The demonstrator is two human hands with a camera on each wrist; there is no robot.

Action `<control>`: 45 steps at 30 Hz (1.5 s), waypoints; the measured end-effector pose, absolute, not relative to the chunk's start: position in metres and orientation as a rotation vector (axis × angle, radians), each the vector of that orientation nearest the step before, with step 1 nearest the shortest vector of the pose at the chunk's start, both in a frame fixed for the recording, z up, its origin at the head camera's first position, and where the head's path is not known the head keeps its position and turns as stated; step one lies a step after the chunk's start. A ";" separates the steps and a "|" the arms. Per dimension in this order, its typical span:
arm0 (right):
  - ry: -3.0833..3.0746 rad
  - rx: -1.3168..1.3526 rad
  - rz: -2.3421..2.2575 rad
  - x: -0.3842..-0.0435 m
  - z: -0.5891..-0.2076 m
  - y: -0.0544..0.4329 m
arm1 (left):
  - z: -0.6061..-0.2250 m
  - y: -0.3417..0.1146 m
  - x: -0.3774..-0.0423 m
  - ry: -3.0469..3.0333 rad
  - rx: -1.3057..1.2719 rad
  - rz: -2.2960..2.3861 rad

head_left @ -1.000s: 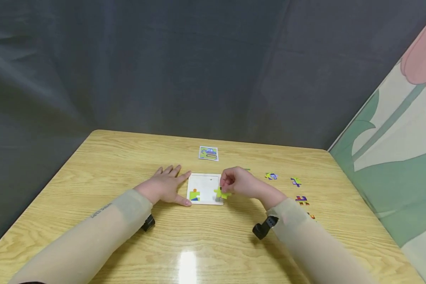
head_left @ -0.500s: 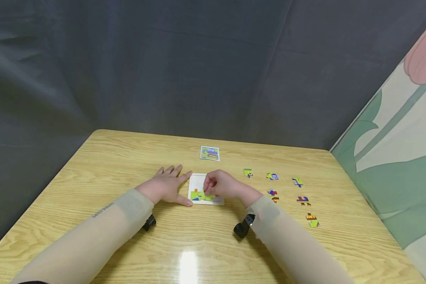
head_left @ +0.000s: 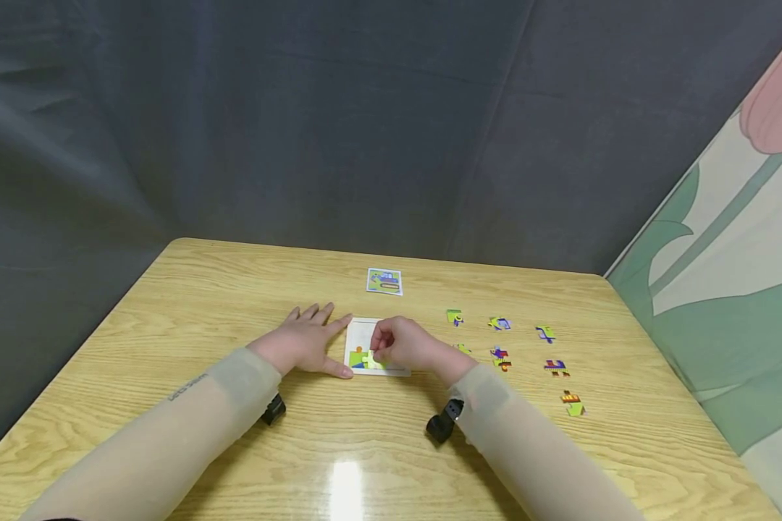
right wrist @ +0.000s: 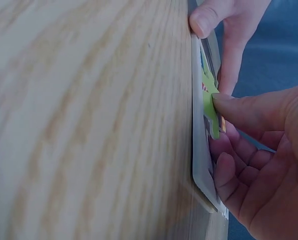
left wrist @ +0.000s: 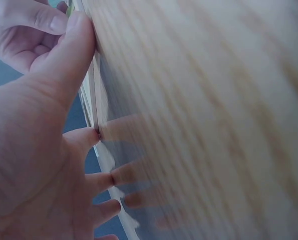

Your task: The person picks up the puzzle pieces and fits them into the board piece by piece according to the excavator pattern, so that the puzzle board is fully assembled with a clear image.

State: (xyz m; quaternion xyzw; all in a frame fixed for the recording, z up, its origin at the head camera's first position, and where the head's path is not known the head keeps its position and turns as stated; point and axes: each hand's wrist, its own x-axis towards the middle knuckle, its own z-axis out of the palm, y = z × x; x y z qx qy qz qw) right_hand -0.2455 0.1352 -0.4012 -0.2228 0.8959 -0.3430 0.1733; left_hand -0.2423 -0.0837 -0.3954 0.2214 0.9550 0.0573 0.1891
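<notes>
My left hand (head_left: pixel 303 344) lies with fingers spread at the left side of a white puzzle tray (head_left: pixel 363 331), its thumb and index fingertip at the tray's edge. A green corner puzzle piece (head_left: pixel 357 359) sits in the tray's front left. Just to the right of that piece, my right hand (head_left: pixel 405 344) pinches another green puzzle piece (right wrist: pixel 212 112) between thumb and fingers, low over the tray's front part. The right wrist view shows the thumb on this piece's face and the other fingers curled behind it. The right hand covers the tray's right side in the head view.
A small picture card (head_left: pixel 384 281) lies behind the tray. Several loose puzzle pieces are spread to the right on the wooden table (head_left: pixel 247 449), among them a red and blue one (head_left: pixel 557 367) and a green and orange one (head_left: pixel 573 403). A dark curtain (head_left: pixel 365 130) hangs behind.
My right hand has brought the green puzzle piece leftward from over the tray's right edge to beside the corner piece, then shifted only slightly. The left hand stays where it was.
</notes>
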 end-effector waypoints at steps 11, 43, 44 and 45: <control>2.570 -0.645 -0.908 -0.244 -0.402 0.133 | -0.395 -0.083 -0.242 2.682 0.625 0.165; 2.743 -0.474 -0.644 -0.194 -0.339 0.345 | -0.400 -0.087 -0.243 2.679 0.647 0.207; 2.735 -0.461 -0.635 -0.189 -0.341 0.355 | -0.401 -0.087 -0.243 2.677 0.648 0.208; 2.733 -0.441 -0.622 -0.183 -0.344 0.363 | -0.402 -0.087 -0.244 2.676 0.650 0.207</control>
